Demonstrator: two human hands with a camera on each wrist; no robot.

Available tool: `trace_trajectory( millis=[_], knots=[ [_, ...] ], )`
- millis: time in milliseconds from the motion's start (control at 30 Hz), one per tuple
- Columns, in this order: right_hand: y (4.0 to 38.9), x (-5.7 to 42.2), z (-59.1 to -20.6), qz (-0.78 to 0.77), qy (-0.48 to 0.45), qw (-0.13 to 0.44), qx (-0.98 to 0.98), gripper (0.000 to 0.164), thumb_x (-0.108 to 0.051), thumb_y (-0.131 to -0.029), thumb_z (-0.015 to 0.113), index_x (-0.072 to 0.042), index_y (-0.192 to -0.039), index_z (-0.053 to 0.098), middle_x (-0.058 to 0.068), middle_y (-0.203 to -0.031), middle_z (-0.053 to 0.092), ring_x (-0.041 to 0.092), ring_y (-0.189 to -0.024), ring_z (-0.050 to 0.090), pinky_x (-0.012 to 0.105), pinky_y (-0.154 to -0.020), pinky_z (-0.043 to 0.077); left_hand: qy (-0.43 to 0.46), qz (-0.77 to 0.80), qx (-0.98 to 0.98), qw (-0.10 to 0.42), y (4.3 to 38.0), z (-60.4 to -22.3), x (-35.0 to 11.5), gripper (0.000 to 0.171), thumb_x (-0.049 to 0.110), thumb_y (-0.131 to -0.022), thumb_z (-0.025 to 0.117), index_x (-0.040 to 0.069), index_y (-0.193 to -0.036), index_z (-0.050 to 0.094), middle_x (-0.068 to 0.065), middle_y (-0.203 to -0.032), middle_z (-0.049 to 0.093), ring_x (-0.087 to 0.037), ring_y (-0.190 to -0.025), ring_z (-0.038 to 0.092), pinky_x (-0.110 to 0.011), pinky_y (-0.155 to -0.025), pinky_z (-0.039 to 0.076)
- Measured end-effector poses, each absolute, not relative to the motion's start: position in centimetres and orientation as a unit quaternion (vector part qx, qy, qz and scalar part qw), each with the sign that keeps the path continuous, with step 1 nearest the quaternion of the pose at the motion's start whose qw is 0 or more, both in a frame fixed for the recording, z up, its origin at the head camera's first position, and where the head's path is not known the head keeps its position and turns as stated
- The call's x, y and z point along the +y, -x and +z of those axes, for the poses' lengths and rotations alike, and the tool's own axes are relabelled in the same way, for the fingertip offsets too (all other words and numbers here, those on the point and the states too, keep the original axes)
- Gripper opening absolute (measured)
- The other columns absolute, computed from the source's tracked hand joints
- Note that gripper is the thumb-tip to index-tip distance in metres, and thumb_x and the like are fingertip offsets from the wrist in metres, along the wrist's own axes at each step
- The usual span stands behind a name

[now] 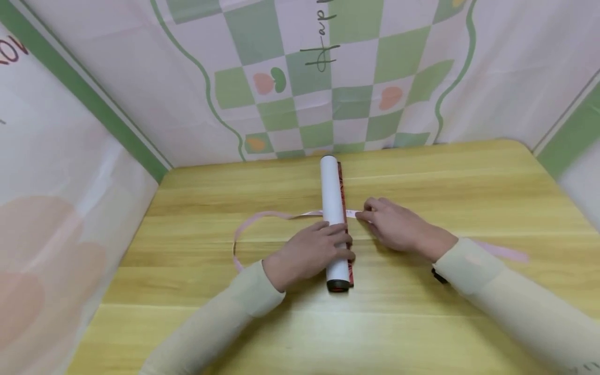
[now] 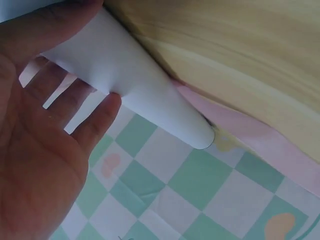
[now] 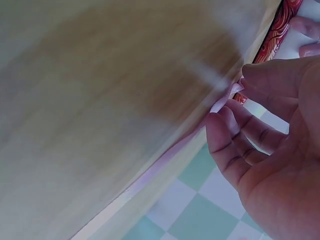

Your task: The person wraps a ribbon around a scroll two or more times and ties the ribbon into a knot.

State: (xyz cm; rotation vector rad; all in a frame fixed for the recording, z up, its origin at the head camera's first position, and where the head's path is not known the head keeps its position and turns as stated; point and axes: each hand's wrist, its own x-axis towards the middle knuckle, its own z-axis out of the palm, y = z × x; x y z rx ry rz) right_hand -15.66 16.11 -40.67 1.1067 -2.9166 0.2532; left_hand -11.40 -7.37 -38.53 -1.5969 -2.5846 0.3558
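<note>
A white rolled-up tube (image 1: 332, 192) with dark ends lies lengthwise on the wooden table. Along its right side shows a red patterned strip (image 1: 341, 182). My left hand (image 1: 309, 255) holds the tube near its middle, fingers laid over the top and curling down the right side. In the left wrist view, the thumb and fingers sit on opposite sides of the white tube (image 2: 135, 75). A pink ribbon (image 1: 267, 214) passes across beneath the tube and loops out to the left. Just right of the tube, my right hand (image 1: 398, 226) pinches the ribbon (image 3: 222, 102) between thumb and fingers.
The ribbon's other end (image 1: 503, 252) trails on the table to the right, beyond the right sleeve. Behind the wooden table (image 1: 211, 192) hangs a green-and-white checked cloth (image 1: 309, 104), close to the far edge. Another printed cloth (image 1: 56, 156) stands along the left side.
</note>
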Motion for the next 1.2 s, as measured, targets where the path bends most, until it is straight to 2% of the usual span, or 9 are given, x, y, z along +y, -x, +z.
trace_trajectory(
  millis=[133, 233, 300, 400, 533, 633, 833, 1067, 1200],
  knots=[
    [15.7, 16.8, -40.7, 0.103, -0.341, 0.01, -0.934, 0.033, -0.018, -0.093, 0.056, -0.01, -0.123, 0.065, 0.006, -0.105, 0.058, 0.019, -0.09, 0.055, 0.037, -0.075, 0.05, 0.483, 0.091, -0.87, 0.046, 12.0, -38.7, -8.7, 0.064, 0.012, -0.091, 0.058, 0.029, -0.149, 0.036, -0.003, -0.152, 0.036, -0.023, -0.14, 0.03, -0.039, -0.111, 0.03],
    [15.7, 17.7, -40.7, 0.113, -0.328, 0.023, -0.938, 0.034, -0.02, -0.092, 0.058, -0.013, -0.124, 0.064, 0.005, -0.101, 0.061, 0.018, -0.084, 0.055, 0.038, -0.071, 0.05, 0.41, 0.074, -0.908, 0.044, 13.0, -38.6, -10.8, 0.071, 0.005, -0.09, 0.055, 0.024, -0.153, 0.027, -0.005, -0.153, 0.034, -0.025, -0.139, 0.033, -0.042, -0.11, 0.031],
    [15.6, 18.5, -40.6, 0.104, -0.317, 0.028, -0.942, 0.034, -0.021, -0.091, 0.059, -0.012, -0.123, 0.064, 0.006, -0.101, 0.061, 0.019, -0.083, 0.056, 0.039, -0.071, 0.05, 0.354, 0.065, -0.933, 0.023, 13.8, -38.5, -12.7, 0.066, 0.004, -0.09, 0.055, 0.022, -0.15, 0.034, -0.005, -0.148, 0.043, -0.025, -0.134, 0.04, -0.043, -0.107, 0.035],
    [15.4, 19.8, -40.4, 0.088, -0.303, 0.024, -0.949, 0.031, -0.02, -0.088, 0.062, -0.006, -0.117, 0.065, 0.008, -0.101, 0.062, 0.021, -0.085, 0.057, 0.043, -0.073, 0.051, 0.273, 0.06, -0.96, -0.022, 14.7, -38.6, -15.6, 0.043, 0.013, -0.096, 0.05, 0.02, -0.138, 0.05, -0.004, -0.132, 0.057, -0.025, -0.122, 0.052, -0.046, -0.1, 0.041],
    [15.2, 21.7, -40.0, 0.09, -0.276, -0.004, -0.957, 0.025, -0.017, -0.088, 0.06, -0.003, -0.107, 0.066, 0.006, -0.095, 0.064, 0.02, -0.082, 0.059, 0.044, -0.074, 0.051, 0.215, 0.054, -0.974, -0.051, 15.0, -39.0, -18.8, 0.03, 0.022, -0.098, 0.048, 0.013, -0.124, 0.061, -0.006, -0.111, 0.065, -0.023, -0.097, 0.062, -0.041, -0.083, 0.051],
    [15.0, 23.3, -39.5, 0.093, -0.253, -0.036, -0.962, 0.021, -0.016, -0.088, 0.058, -0.004, -0.104, 0.065, 0.003, -0.09, 0.065, 0.019, -0.08, 0.06, 0.044, -0.073, 0.052, 0.193, 0.025, -0.979, -0.06, 14.8, -39.0, -20.7, 0.023, 0.023, -0.096, 0.053, 0.013, -0.113, 0.066, -0.003, -0.097, 0.066, -0.017, -0.08, 0.061, -0.036, -0.071, 0.052],
    [14.3, 26.9, -39.2, 0.079, -0.23, -0.078, -0.967, 0.009, -0.016, -0.086, 0.059, -0.01, -0.091, 0.063, -0.003, -0.08, 0.062, 0.015, -0.073, 0.058, 0.043, -0.07, 0.051, 0.17, -0.051, -0.979, -0.1, 13.7, -38.0, -23.8, 0.012, 0.02, -0.089, 0.059, 0.014, -0.095, 0.069, 0.004, -0.081, 0.063, -0.013, -0.071, 0.055, -0.035, -0.067, 0.049],
    [12.8, 30.5, -39.1, 0.07, -0.223, -0.097, -0.967, 0.009, -0.016, -0.087, 0.058, -0.009, -0.082, 0.062, -0.005, -0.075, 0.06, 0.014, -0.069, 0.056, 0.041, -0.066, 0.051, 0.173, -0.134, -0.967, -0.133, 12.1, -36.4, -25.7, 0.021, 0.019, -0.095, 0.052, 0.004, -0.1, 0.065, 0.003, -0.068, 0.054, -0.011, -0.058, 0.046, -0.03, -0.057, 0.042],
    [12.1, 31.2, -38.7, 0.08, -0.216, -0.085, -0.97, 0.01, -0.02, -0.088, 0.06, -0.01, -0.086, 0.063, -0.007, -0.073, 0.059, 0.011, -0.066, 0.054, 0.038, -0.062, 0.05, 0.172, -0.158, -0.967, -0.1, 11.7, -35.2, -25.5, 0.027, 0.018, -0.097, 0.046, 0.002, -0.111, 0.062, 0.003, -0.065, 0.052, -0.01, -0.054, 0.043, -0.029, -0.054, 0.041]
  ],
)
